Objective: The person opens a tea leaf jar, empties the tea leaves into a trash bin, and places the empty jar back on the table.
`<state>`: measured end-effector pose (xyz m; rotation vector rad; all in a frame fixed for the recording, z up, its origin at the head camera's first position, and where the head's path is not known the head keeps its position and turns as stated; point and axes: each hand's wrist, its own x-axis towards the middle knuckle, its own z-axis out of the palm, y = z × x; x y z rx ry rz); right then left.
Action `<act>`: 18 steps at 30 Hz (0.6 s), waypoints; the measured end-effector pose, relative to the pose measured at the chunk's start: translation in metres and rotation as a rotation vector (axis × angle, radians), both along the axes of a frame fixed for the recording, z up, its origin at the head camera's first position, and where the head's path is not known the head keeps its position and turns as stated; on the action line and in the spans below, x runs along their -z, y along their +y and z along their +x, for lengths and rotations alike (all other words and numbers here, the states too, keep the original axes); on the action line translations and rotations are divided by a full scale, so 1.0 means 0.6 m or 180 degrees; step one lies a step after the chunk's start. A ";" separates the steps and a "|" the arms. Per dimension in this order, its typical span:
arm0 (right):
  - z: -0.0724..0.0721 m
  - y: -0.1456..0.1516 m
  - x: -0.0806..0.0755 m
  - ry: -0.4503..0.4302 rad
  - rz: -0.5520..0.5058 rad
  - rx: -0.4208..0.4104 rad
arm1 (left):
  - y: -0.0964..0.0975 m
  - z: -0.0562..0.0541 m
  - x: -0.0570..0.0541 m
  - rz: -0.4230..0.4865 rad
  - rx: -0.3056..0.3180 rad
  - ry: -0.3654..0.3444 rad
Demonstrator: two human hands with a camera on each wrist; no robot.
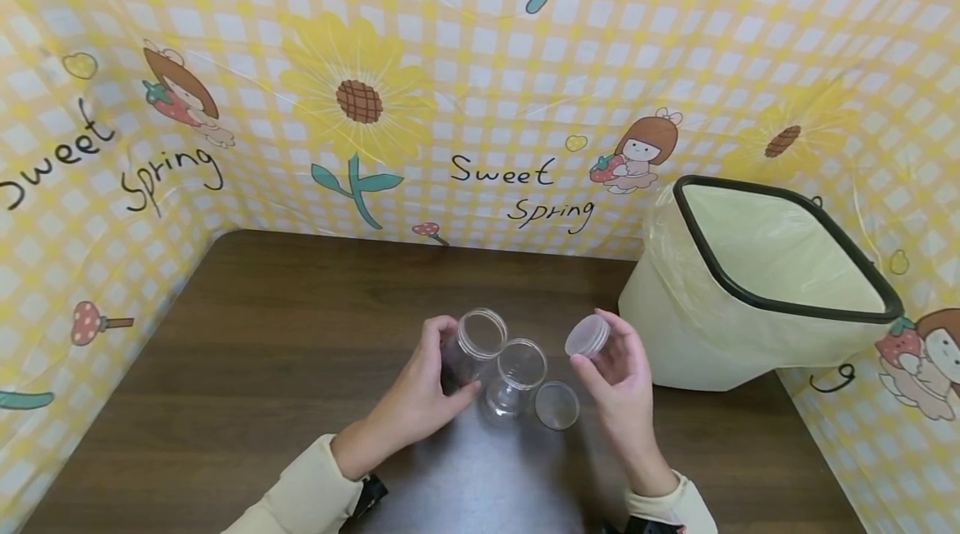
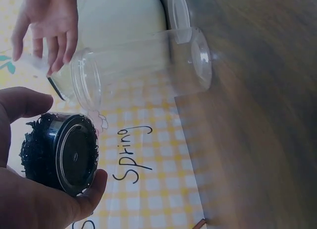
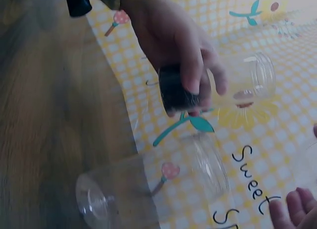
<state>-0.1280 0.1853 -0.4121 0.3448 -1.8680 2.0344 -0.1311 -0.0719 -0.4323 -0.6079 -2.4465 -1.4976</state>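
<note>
My left hand (image 1: 412, 401) grips a clear screw-neck jar (image 1: 467, 357) by its side, raised off the table and tilted. Dark, shredded, leaf-like flakes (image 2: 39, 152) fill the bottom of this jar, and its mouth is uncovered. Right beside it, a second clear jar (image 3: 153, 184) stands upright and uncapped on the table, with nothing seen inside. In my right hand (image 1: 626, 380) a translucent screw lid (image 1: 587, 337) is pinched between thumb and fingers, above the table. Another clear lid (image 1: 557, 406) lies flat to the right of the standing jar.
A cream waste bin (image 1: 697, 342) with a black rim and a bag liner stands on the right. Behind the brown wooden table (image 1: 300, 301) hangs a yellow checked cloth (image 1: 480, 84) with flower prints, which also covers both sides.
</note>
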 end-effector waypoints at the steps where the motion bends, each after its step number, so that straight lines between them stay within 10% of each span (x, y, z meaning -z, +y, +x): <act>1: 0.000 0.003 0.001 -0.0076 0.0107 0.0059 | -0.003 0.000 0.001 -0.0010 -0.0016 0.0000; 18: 0.004 0.079 0.045 -0.0297 0.1479 0.0521 | -0.056 0.007 0.019 -0.0196 -0.0300 0.0015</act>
